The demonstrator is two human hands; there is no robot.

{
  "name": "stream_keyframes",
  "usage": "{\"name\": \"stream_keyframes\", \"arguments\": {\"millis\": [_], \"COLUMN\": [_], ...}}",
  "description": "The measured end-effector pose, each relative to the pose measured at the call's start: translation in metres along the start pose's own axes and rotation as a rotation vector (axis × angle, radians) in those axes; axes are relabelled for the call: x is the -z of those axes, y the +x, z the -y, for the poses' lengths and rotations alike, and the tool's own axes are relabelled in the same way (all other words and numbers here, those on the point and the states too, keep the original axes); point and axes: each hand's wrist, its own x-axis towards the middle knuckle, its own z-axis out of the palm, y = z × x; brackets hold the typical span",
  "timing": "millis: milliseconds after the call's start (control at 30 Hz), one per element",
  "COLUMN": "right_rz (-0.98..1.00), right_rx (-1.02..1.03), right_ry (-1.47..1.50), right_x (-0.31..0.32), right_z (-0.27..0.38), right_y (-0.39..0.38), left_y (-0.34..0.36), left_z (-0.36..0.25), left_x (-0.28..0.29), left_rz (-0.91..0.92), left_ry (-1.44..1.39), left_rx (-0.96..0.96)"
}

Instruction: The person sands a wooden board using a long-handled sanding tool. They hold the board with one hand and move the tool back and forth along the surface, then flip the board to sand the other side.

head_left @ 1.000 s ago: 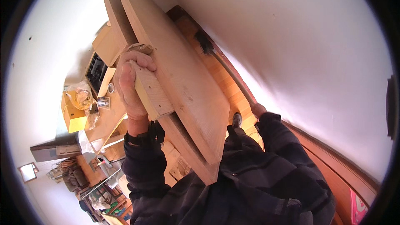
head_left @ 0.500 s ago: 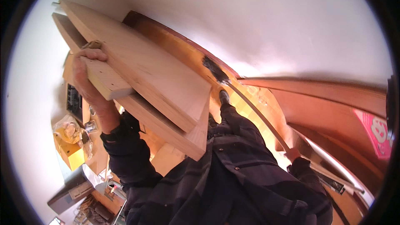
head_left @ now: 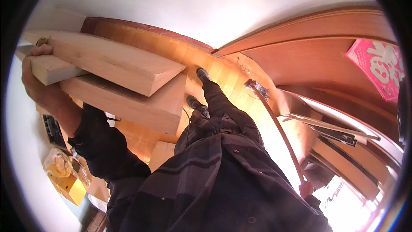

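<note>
Your left grip (head_left: 31, 72) was clamped on a pale wooden block (head_left: 56, 69) at the far left, its fingers curled over the upper edge. The block sat against two thick wooden slabs, an upper slab (head_left: 113, 62) and a lower slab (head_left: 128, 108), with a narrow dark wedge of a gap showing between them toward the near end. The slabs stretched across the left side, in front of you and above the plank floor (head_left: 137, 38); what bore their weight could not be told.

Low on the right, your right grip (head_left: 306, 189) was closed around the upper end of a broom (head_left: 281, 134). Its handle slanted away from you to dark bristles near the reddish-brown panel (head_left: 313, 58), where a pink sheet (head_left: 374, 65) hung; whether the bristles touched the floor could not be told. Your dark shoes (head_left: 202, 75) stood between slabs and broom. At lower left, a plastic bag (head_left: 56, 163) rested on a yellow box (head_left: 73, 190).
</note>
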Motion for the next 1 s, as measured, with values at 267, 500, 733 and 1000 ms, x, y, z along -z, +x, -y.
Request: {"name": "stream_keyframes", "arguments": {"millis": [267,500,733,1000], "right_rz": [0.035,-0.014,-0.199,-0.189], "right_rx": [0.148,0.601,1.177,1.480], "right_ry": [0.227,0.238,0.378,0.544], "right_x": [-0.006,0.050,0.146,0.292], "right_z": [0.083,0.232,0.587,0.892], "right_y": [0.003,0.141,0.240,0.120], "left_y": [-0.005,-0.005,-0.015,-0.018], "left_z": [-0.003,-0.007,-0.011,-0.022], "left_x": [-0.001,-0.003,-0.011,-0.015], "left_rz": [0.033,0.027,-0.051,-0.108], "left_ry": [0.061,0.063,0.006,0.064], "left_rx": [-0.102,-0.093,-0.003,0.069]}}
